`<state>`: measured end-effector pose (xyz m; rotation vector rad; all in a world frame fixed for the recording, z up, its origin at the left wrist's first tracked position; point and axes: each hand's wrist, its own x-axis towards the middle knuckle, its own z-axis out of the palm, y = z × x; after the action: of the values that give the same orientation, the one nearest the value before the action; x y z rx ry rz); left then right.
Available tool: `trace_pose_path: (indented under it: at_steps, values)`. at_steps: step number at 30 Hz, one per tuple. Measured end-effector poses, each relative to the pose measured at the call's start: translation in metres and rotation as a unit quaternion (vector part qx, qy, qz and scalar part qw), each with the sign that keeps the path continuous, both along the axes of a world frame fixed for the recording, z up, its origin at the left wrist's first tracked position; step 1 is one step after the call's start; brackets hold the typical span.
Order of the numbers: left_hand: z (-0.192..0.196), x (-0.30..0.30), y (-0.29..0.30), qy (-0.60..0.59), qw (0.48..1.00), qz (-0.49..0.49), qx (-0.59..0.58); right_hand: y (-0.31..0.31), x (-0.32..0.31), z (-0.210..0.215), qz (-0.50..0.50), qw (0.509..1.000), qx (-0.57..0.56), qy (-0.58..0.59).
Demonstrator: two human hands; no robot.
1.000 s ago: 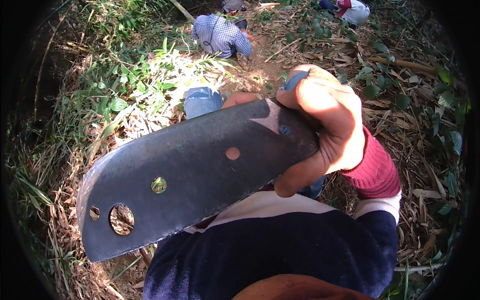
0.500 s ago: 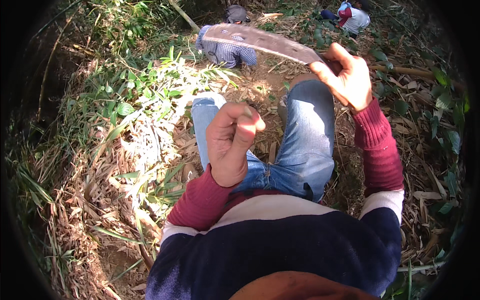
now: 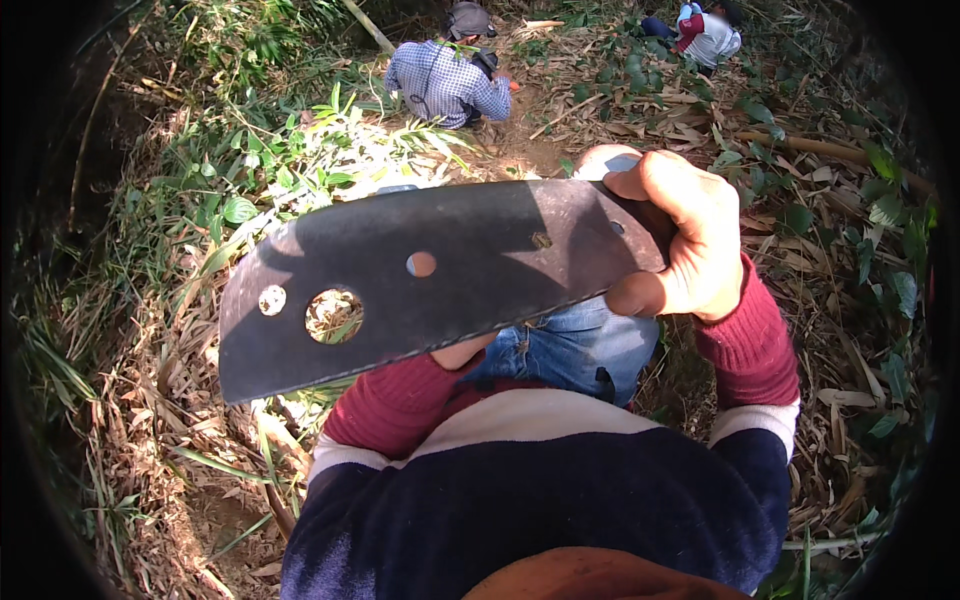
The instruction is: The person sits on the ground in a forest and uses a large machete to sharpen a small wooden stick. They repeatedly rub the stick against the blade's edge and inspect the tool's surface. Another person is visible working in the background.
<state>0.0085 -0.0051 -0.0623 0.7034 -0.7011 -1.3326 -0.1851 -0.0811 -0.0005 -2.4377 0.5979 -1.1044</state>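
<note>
A broad, dark, flat blade [image 3: 470, 260] with several round holes spans the middle of the head view, its face turned up toward me. My right hand [image 3: 695, 235] grips its right end, the thumb below and the fingers at the upper edge. Behind the blade lies most of my left hand [image 3: 463, 353]. Only the base of that hand shows beneath the lower edge, and its fingers are hidden, so I cannot tell whether it touches the blade.
My jeans-covered legs [image 3: 590, 345] are bent under the blade. Ahead, a person in a checked shirt [image 3: 445, 80] sits on the leafy slope, and another person [image 3: 710, 40] is farther right. Dry bamboo leaves [image 3: 150, 440] and green plants [image 3: 240, 210] cover the ground.
My right hand has brought the blade down and nearer, turning its face toward me. It now covers my left hand's fingers, which were curled in view before. The checked-shirt person has shifted.
</note>
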Motion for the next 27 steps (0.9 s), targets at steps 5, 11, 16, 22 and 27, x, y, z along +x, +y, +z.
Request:
trace_pose_path:
  at_steps: [5, 11, 16, 22, 27]
  values:
    - [-0.011, 0.002, 0.0, 0.192, 0.965, -0.163, 0.07, 0.004, -0.004, 0.019, 0.019, 0.987, -0.107, 0.121]
    - [-0.013, 0.005, -0.003, 0.232, 0.944, -0.212, 0.094, 0.002, -0.005, 0.015, 0.041, 0.988, -0.11, 0.099]
    - [-0.019, 0.003, -0.002, 0.208, 0.954, -0.198, 0.085, 0.006, -0.004, 0.021, 0.008, 0.985, -0.071, 0.157]
    - [-0.022, 0.011, 0.003, -0.175, 0.979, 0.007, -0.105, -0.011, -0.006, 0.004, 0.047, 0.992, -0.001, 0.12]
    - [0.011, 0.016, 0.021, -0.252, 0.928, 0.165, -0.219, -0.045, -0.039, -0.008, -0.28, 0.933, 0.054, 0.22]
